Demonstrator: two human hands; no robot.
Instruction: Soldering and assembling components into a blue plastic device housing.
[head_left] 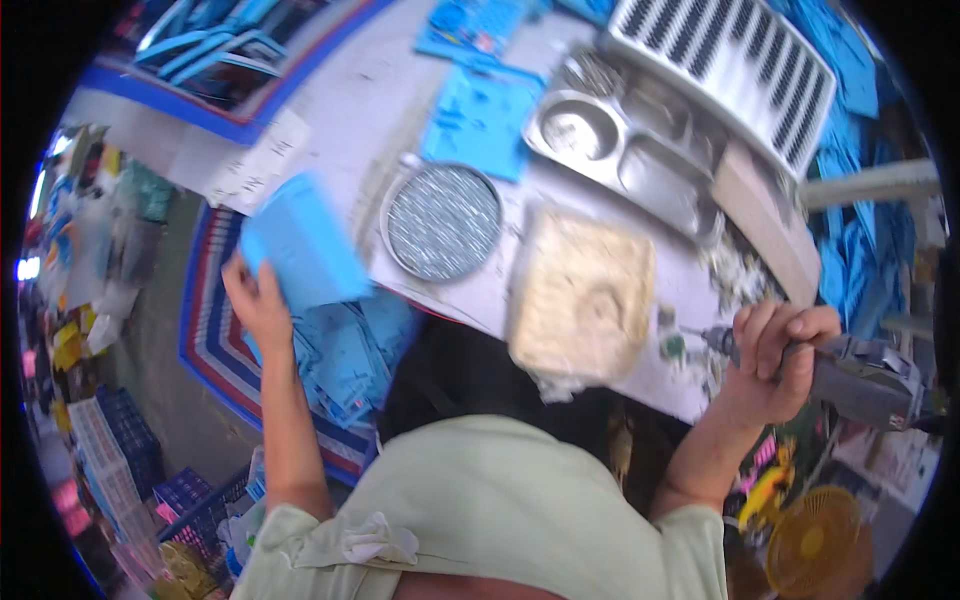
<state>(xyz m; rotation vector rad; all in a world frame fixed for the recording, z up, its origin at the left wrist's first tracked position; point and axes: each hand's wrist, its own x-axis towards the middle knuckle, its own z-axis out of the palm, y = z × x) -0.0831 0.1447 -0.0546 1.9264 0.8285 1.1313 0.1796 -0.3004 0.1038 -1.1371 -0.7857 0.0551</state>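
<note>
At a cluttered workbench, the left hand (258,300) grips a blue plastic panel (303,243) lifted off the stack (345,355); the right hand (772,360) clutches an electric screwdriver (850,372); fastening apparently not yet begun.

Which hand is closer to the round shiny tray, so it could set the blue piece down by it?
Probably the left hand. It holds the blue piece right beside the round tray. The right hand is busy gripping the grey power tool, off past the tan pad.
</note>
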